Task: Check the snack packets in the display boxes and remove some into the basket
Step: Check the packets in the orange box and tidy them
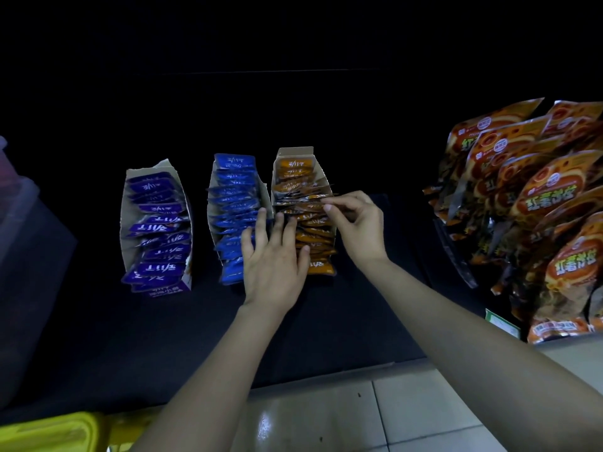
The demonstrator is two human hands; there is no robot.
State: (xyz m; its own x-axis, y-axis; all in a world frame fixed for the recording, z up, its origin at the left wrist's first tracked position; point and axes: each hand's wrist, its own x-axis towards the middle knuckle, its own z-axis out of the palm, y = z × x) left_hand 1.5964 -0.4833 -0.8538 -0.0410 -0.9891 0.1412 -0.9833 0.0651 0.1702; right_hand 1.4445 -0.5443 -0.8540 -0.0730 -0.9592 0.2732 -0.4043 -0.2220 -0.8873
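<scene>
Three cardboard display boxes stand in a row on a dark shelf: one with purple packets, one with blue packets and one with orange packets. My left hand lies flat with fingers spread over the near orange packets, its thumb side by the blue box. My right hand pinches the top edge of an orange packet in the middle of that box between thumb and fingers. A yellow basket's rim shows at the bottom left.
Large orange snack bags hang in overlapping rows at the right. A translucent container stands at the far left. The shelf's front edge meets a pale tiled floor below.
</scene>
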